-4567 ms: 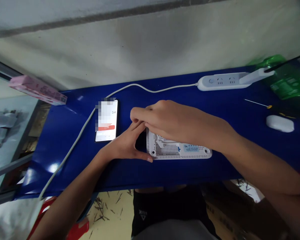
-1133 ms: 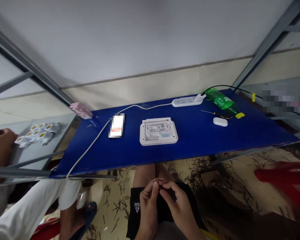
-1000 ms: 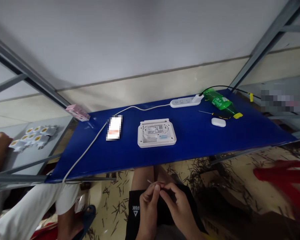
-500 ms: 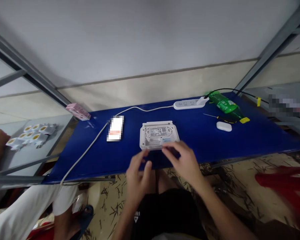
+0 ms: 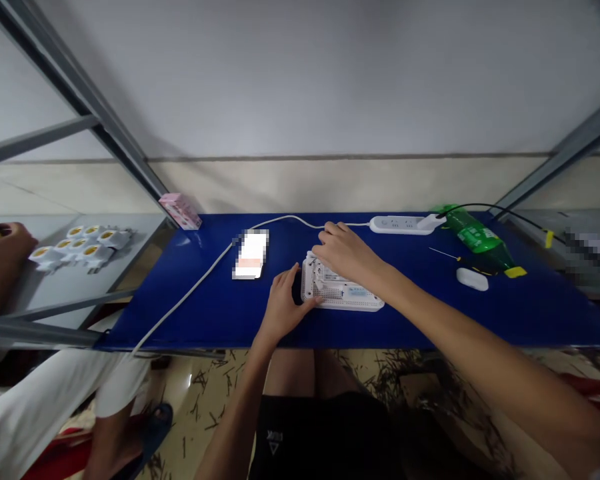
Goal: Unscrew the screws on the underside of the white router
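Note:
A white router (image 5: 353, 298) lies underside up on the blue table (image 5: 420, 313). My left hand (image 5: 284, 303) curls round the router's left edge, thumb up beside it. My right hand (image 5: 347, 254) rests over the router's far left corner. Its fingers are bent and pressed together, and whatever is in them is hidden. A phone (image 5: 251, 255) with a lit screen lies just left of my hands.
A white power strip (image 5: 404, 224) and its cable run along the back. To the right lie a green bottle (image 5: 475, 236), a thin screwdriver (image 5: 457, 257) and a small white case (image 5: 473, 279). A pink box (image 5: 180, 211) sits back left. Another person's hand (image 5: 3, 250) is beside white sockets (image 5: 83, 241).
Both my hands have risen from my lap to the table. The left now grips the router's left edge and the right sits on its far corner. My view has shifted closer.

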The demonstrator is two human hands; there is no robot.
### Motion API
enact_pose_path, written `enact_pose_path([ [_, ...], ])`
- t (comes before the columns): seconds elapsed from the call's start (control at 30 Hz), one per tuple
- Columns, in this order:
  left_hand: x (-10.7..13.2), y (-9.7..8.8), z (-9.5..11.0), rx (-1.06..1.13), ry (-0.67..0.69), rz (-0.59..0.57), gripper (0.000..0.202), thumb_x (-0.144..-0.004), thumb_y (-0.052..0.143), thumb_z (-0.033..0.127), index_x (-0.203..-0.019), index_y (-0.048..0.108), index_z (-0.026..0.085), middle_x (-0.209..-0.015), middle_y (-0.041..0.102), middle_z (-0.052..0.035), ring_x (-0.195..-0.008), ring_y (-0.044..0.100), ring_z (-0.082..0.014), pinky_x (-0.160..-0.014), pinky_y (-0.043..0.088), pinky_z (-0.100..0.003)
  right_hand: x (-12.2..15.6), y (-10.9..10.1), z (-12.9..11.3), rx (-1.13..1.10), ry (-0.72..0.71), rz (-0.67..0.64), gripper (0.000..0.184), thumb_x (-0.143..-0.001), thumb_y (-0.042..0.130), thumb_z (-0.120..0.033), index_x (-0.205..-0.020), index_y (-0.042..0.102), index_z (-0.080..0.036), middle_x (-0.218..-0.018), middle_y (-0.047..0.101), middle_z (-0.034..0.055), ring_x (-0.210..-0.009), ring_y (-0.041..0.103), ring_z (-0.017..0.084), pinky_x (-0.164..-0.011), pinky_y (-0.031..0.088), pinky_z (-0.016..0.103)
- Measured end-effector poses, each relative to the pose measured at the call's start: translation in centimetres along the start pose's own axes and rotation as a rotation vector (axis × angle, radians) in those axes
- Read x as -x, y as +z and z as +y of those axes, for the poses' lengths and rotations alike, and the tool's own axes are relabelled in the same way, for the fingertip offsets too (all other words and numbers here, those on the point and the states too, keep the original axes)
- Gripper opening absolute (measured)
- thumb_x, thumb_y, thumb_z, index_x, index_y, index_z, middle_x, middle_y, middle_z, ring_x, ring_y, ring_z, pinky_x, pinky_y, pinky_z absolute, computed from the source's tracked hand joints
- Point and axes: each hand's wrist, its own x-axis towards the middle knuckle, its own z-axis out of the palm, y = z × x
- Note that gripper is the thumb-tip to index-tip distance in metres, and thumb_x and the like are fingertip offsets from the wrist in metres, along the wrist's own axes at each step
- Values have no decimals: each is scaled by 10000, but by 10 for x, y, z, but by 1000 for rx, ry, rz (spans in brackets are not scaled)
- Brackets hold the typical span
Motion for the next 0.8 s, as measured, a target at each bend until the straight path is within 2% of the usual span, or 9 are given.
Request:
enact_pose_path([
  [0.13, -1, -1, -2, -26, 5, 3, 885, -999, 907, 468, -1738, 530, 158, -1692, 705, -231, -1636, 600, -445, -1392, 501, -670, -20, -1, -8, -93, -76, -3, 411, -960, 702, 79, -761, 799, -266, -899, 803, 73, -1162, 677, 301, -1035, 506, 421],
  [0.27, -1, 3, -6, -8, 23, 18, 888, -1008, 907, 500, -1743, 527, 178, -1669, 722, -233, -1614, 621, -463, -1361, 520, -705, -32, 5, -12, -187, -101, 41, 463, -935, 749, 91, -643, 714, -267, -795, 760, 52, -1129, 704, 286, -1052, 507, 412],
  [0.53, 0, 4, -8, 14, 52, 25, 897, -1011, 926, 512, -1741, 532, 172, -1682, 717, -241, -1598, 632, -450, -1364, 520, -691, -36, 1, -8, -31, -142, -42, 398, -943, 727, 74, -732, 780, -259, -862, 814, 84, -1147, 690, 301, -1000, 514, 421],
  [0.8, 0, 3, -6, 7, 37, 10, 902, -1011, 928, 458, -1744, 518, 129, -1671, 725, -251, -1592, 633, -439, -1375, 515, -659, -37, -29, -1, 175, -137, -135, 297, -991, 765, 10, -879, 848, -252, -891, 796, 67, -1103, 664, 291, -928, 482, 402],
])
